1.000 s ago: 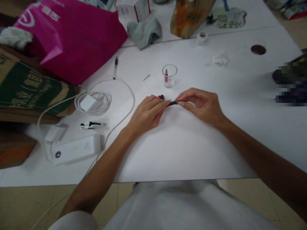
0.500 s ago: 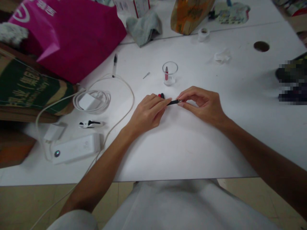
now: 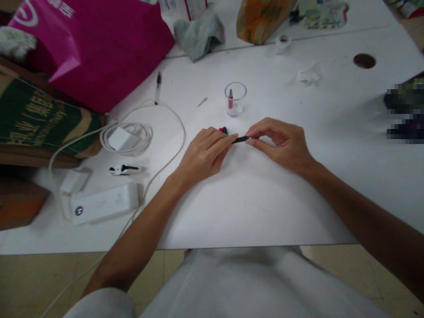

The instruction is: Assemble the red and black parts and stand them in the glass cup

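Far over at ten o'clock sits the pink bag (image 3: 89, 53), and at nine o'clock the coiled cable (image 3: 126, 138) lies above the white block (image 3: 104, 204). My left hand (image 3: 205, 154) lies low over the table (image 3: 251, 212), its fingers covering part of a red-and-black piece (image 3: 223, 130), and I can't tell whether that hand is gripping anything. Its longest fingertip comes right up to the black stick (image 3: 241, 139), which sits at twelve o'clock between my hands, below the glass cup (image 3: 235, 98). My right hand (image 3: 281, 143) pinches the stick's right end between thumb and forefinger. Since the last frame my hands have barely moved, but the stick's silver tip no longer shows, and everything on the table sits slightly higher in view. White tabletop runs from my wrists down to the near edge at six o'clock. Off at three o'clock, a pixelated patch (image 3: 404, 110) hides whatever lies there, and the stick's right end is lost behind my fingertips.
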Demonstrator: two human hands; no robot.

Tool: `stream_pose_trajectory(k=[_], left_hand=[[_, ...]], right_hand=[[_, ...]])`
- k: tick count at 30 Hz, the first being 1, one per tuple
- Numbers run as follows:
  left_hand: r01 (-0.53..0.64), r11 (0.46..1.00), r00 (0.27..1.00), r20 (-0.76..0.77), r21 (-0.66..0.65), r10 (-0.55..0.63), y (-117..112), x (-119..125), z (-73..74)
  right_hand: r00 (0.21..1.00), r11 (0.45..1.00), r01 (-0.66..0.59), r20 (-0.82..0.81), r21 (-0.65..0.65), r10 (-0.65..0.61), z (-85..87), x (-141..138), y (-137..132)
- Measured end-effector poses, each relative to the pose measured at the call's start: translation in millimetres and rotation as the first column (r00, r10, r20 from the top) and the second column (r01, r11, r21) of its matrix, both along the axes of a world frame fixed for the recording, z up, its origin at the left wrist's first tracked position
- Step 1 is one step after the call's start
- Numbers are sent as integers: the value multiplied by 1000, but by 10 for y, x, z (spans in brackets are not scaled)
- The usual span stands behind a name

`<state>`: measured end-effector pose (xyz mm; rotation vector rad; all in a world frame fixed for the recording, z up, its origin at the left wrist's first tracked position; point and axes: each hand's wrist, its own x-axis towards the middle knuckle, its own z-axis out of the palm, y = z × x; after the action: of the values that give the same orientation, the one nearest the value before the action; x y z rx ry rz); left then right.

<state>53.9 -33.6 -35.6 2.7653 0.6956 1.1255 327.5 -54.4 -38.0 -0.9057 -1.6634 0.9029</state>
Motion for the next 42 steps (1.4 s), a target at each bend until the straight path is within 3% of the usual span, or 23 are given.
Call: stream_pose_trajectory(k=[25,33,42], left_hand=[[-26,997,1000,-7,-68,26,0,-11,-42],[-32,999,999,9,-23,32,-7,5,-7],[-55,995,998,-29,-86,52,-9,-11,-23]], right_hand=[[997,997,32,74,-75,-27,72,-9,-36],[998,997,43,41,-58,-41,44,-10,-35],[995,997,38,91,-69,-32,49,10,-34]])
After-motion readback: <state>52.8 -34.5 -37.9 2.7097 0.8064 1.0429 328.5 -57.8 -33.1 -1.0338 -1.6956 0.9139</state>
